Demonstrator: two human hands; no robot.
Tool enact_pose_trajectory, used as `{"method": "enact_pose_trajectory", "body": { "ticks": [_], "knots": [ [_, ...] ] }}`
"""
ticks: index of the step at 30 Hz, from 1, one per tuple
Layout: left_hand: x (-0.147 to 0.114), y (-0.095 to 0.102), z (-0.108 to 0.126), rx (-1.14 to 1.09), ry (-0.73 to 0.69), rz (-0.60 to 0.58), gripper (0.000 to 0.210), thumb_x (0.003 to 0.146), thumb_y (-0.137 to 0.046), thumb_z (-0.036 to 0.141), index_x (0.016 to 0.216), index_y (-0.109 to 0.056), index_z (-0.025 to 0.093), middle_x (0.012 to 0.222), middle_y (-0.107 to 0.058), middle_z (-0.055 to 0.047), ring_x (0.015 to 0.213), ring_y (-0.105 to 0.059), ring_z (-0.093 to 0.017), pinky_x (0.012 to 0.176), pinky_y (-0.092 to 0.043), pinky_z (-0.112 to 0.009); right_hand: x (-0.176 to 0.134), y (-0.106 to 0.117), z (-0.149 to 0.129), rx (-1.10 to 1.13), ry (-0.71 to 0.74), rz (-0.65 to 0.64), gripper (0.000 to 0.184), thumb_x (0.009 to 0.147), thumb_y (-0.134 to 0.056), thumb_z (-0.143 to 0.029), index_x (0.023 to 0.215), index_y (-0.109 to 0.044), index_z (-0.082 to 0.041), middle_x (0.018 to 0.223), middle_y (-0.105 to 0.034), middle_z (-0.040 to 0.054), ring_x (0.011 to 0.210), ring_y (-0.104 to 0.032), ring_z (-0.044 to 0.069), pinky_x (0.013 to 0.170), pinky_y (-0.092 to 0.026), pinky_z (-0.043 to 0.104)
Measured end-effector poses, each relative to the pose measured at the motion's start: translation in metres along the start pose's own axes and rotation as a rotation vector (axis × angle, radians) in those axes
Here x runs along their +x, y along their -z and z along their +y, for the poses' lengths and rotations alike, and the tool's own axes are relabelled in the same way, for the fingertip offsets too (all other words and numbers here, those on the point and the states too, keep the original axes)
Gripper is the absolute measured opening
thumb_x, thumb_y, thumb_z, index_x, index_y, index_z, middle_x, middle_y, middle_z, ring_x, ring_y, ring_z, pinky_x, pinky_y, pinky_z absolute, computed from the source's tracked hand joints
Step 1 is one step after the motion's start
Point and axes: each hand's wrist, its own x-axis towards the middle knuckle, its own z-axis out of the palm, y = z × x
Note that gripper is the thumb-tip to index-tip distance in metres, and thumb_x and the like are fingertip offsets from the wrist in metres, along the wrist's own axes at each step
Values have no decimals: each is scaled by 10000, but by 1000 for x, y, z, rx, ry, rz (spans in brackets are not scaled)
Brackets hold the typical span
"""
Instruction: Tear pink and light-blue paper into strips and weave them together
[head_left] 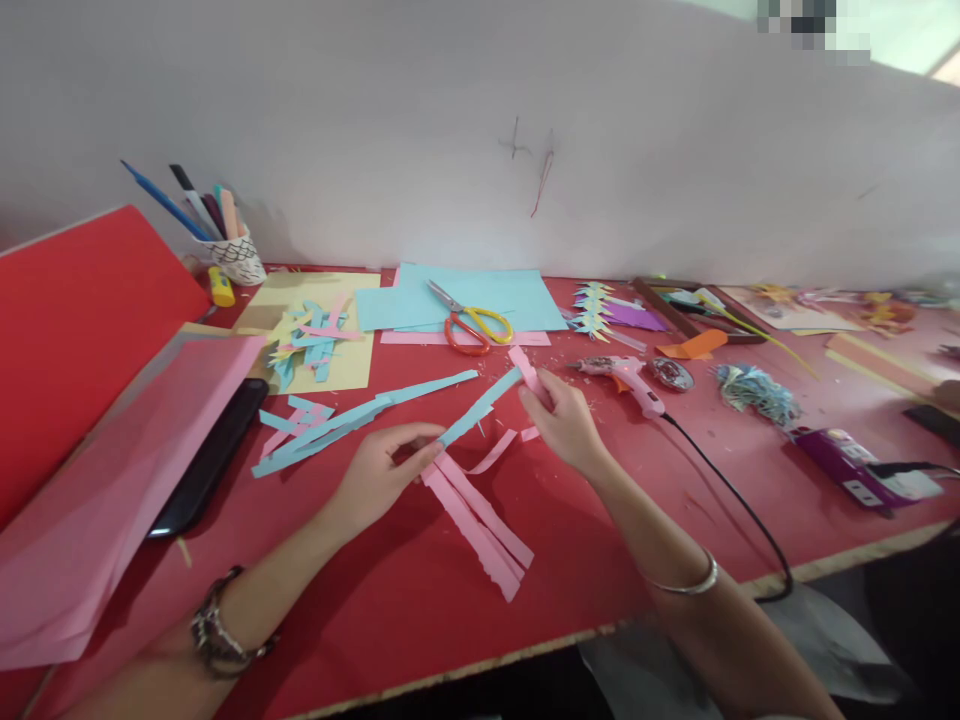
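Observation:
My left hand (394,462) pinches the lower end of a light blue paper strip (480,408) between thumb and fingers. The strip slants up to my right hand (562,420), whose fingers are closed on a short pink paper strip (527,368) at the blue strip's upper end. Whether the two papers are joined there I cannot tell. Below my left hand, long pink strips (484,530) with ragged edges lie on the red table. A thin pink scrap (493,452) curls between the hands. More blue strips (330,430) lie left of them.
Orange-and-yellow-handled scissors (480,328) rest on blue sheets (480,285) at the back. A glue gun (626,378), its cord trailing to the table edge, lies right of my right hand. Beyond it is a purple power strip (855,465). A pen cup (236,257) and pink sheets (127,500) stand left.

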Motion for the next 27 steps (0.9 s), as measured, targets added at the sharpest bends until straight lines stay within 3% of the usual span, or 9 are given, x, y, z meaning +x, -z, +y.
{"method": "enact_pose_trajectory", "body": {
  "ticks": [10, 27],
  "knots": [
    [-1, -1, -1, -8, -6, 2, 155, 719, -517, 311, 718, -594, 176, 527, -506, 56, 448, -452, -68, 461, -395, -169, 0, 0, 1, 1, -8, -8, 260, 727, -407, -239, 534, -236, -200, 466, -287, -68, 445, -275, 64, 440, -192, 204],
    [1, 0, 1, -60, 35, 28, 147, 691, -524, 303, 696, -593, 173, 517, -501, 58, 430, -449, -62, 434, -393, -159, -1, 1, 0, -13, 177, 78, 294, 770, -415, -263, 558, -221, -203, 475, -242, -74, 428, -251, 57, 430, -190, 196]
  ]
}}
